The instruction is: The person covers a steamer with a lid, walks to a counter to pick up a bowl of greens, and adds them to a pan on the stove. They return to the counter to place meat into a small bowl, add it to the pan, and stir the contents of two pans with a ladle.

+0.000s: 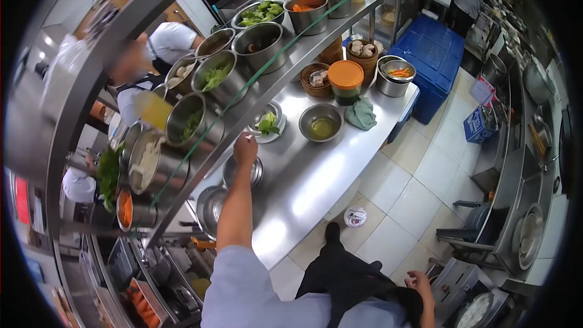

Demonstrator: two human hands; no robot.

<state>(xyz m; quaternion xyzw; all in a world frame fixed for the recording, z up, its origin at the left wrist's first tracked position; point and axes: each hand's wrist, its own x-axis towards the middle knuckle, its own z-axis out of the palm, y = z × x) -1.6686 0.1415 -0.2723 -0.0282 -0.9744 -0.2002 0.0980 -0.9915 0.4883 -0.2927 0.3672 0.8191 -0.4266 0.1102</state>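
My left hand [245, 149] is stretched out over the steel counter [316, 185], under the slanted shelf. Its fingers are bunched at the near rim of a small white plate [274, 136] that holds green leaves [267, 123]. Whether it grips anything I cannot tell. Just below the hand sits a stack of empty steel bowls [255, 174]. A steel bowl of yellowish liquid [321, 123] stands to the right of the plate. My right hand [419, 281] hangs low by my hip over the floor, fingers loose, holding nothing.
The shelf [291, 54] carries several steel pots of greens, carrots and other food. On the counter are bamboo steamers [316, 79], an orange-lidded tub [345, 77], a green cloth [362, 115] and a carrot pot [395, 76]. Blue crates [434, 54] stand beyond. People work behind the shelf.
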